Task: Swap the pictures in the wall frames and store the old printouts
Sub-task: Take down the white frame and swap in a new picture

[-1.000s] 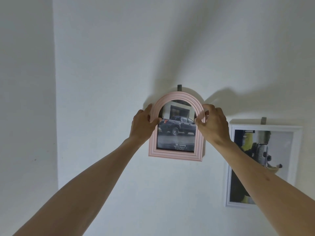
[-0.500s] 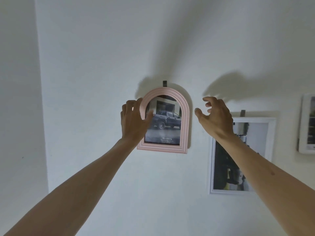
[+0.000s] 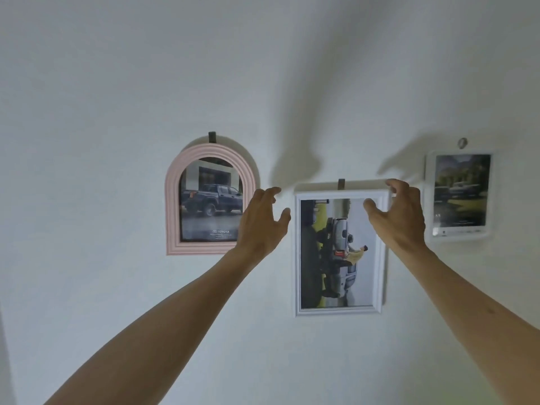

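Note:
A pink arched frame [image 3: 172,200] with a dark pickup truck picture hangs on the white wall from a dark hook. To its right hangs a white rectangular frame [image 3: 298,258] holding a sideways picture of a silver truck and a person. My left hand [image 3: 260,226] is open in the gap between the two frames, fingers spread, holding nothing. My right hand [image 3: 397,217] is open at the white frame's upper right corner, its fingers curled near the top edge; whether they touch it I cannot tell.
A third, smaller white frame [image 3: 429,197] with a landscape picture hangs at the far right from a round hook [image 3: 462,143]. A dark hook [image 3: 341,184] holds the middle frame. Bare white wall surrounds the frames.
Both hands let go of the pink arched frame, which stays hung on its hook, and moved right to either side of the white rectangular frame. The view shifted right, showing the third frame.

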`<state>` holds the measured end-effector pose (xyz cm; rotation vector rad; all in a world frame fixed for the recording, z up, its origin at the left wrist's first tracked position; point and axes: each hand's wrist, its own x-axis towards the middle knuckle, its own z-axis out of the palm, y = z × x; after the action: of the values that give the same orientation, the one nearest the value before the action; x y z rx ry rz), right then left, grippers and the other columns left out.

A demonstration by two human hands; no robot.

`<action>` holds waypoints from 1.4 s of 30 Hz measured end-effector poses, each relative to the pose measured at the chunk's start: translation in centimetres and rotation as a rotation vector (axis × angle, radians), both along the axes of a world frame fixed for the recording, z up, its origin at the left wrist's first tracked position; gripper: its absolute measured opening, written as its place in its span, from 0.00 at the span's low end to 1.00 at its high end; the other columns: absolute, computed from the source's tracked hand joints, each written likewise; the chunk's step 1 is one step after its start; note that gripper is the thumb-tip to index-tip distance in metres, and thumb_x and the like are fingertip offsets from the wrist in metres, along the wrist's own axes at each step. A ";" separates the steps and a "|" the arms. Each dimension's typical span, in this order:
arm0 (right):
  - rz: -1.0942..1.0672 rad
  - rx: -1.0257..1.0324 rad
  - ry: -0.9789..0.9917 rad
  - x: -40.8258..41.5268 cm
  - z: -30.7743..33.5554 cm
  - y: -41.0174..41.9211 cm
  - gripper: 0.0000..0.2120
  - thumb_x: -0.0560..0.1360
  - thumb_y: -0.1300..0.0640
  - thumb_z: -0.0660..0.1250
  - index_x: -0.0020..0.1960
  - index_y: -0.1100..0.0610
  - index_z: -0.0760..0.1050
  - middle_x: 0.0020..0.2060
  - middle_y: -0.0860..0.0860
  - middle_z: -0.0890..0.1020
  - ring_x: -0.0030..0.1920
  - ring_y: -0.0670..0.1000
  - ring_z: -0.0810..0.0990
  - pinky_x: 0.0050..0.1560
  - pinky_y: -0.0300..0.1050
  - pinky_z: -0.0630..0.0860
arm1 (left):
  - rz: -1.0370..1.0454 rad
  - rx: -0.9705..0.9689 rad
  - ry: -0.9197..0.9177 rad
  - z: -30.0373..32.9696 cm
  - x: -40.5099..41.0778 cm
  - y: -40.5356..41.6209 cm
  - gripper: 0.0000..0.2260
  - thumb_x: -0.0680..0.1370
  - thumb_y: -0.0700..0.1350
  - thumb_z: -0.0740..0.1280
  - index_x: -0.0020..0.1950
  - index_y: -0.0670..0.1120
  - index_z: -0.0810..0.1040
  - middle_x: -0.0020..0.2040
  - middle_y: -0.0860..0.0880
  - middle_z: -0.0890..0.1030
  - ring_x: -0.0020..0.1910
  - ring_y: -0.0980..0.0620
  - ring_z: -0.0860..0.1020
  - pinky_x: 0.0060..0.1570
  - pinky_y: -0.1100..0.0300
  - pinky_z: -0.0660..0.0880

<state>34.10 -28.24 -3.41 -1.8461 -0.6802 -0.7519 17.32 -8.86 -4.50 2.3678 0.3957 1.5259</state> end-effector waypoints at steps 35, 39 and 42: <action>0.385 -0.115 0.287 4.8 -9.7 -5.5 0.14 0.78 0.53 0.68 0.62 0.55 0.75 0.49 0.49 0.82 0.48 0.50 0.80 0.54 0.45 0.75 | -0.029 -0.676 0.054 -7.7 0.9 -6.4 0.12 0.74 0.43 0.74 0.57 0.45 0.81 0.47 0.48 0.83 0.47 0.47 0.82 0.52 0.51 0.81; 0.348 -0.161 0.354 2.8 -12.3 -5.4 0.14 0.78 0.52 0.68 0.62 0.54 0.75 0.50 0.50 0.83 0.48 0.50 0.79 0.54 0.46 0.75 | -0.044 -0.700 0.124 -10.4 -1.6 -6.7 0.10 0.75 0.42 0.74 0.54 0.44 0.80 0.46 0.49 0.82 0.45 0.49 0.82 0.45 0.58 0.81; 0.334 -0.194 0.403 1.1 -15.1 -5.2 0.14 0.77 0.52 0.68 0.62 0.54 0.75 0.51 0.51 0.84 0.51 0.52 0.81 0.53 0.45 0.75 | -0.045 -0.734 0.174 -12.6 -3.7 -6.7 0.09 0.74 0.43 0.74 0.53 0.45 0.79 0.44 0.51 0.81 0.45 0.50 0.81 0.46 0.58 0.81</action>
<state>35.15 -33.48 -18.49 -1.9141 -0.7861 -0.0918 13.62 -15.57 -17.12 1.8943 0.7790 0.9241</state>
